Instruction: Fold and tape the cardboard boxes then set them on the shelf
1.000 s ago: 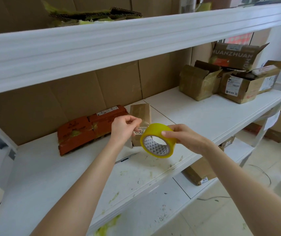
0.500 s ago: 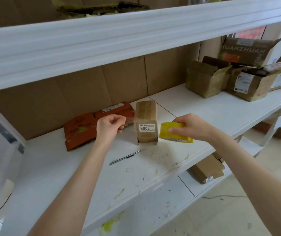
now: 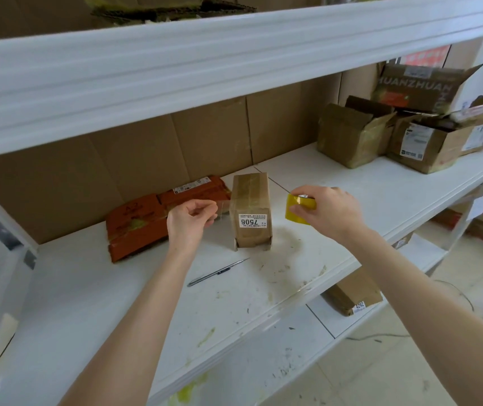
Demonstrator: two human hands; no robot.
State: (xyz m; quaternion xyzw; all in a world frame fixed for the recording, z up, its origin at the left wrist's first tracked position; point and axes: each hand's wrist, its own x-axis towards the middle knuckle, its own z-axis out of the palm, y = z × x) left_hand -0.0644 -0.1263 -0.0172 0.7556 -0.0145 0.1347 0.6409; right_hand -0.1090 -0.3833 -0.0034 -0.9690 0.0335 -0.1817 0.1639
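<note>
My right hand (image 3: 329,213) grips the yellow tape roll (image 3: 299,207), fingers curled over its top and thumb underneath. It hangs in the air just right of the small cardboard box (image 3: 251,210). That box stands upright on the white shelf (image 3: 88,294) between my two hands, taped along its top, its label reading 7506 facing me. My left hand (image 3: 190,219) is just left of the box, fingers curled in, thumb and forefinger pressed together. I cannot tell whether they pinch a tape end. Beyond my left hand lies a flattened orange box (image 3: 146,221). A slim utility knife (image 3: 218,272) lies on the shelf below my left wrist. Well off past my right hand stand several open boxes (image 3: 351,133).
</note>
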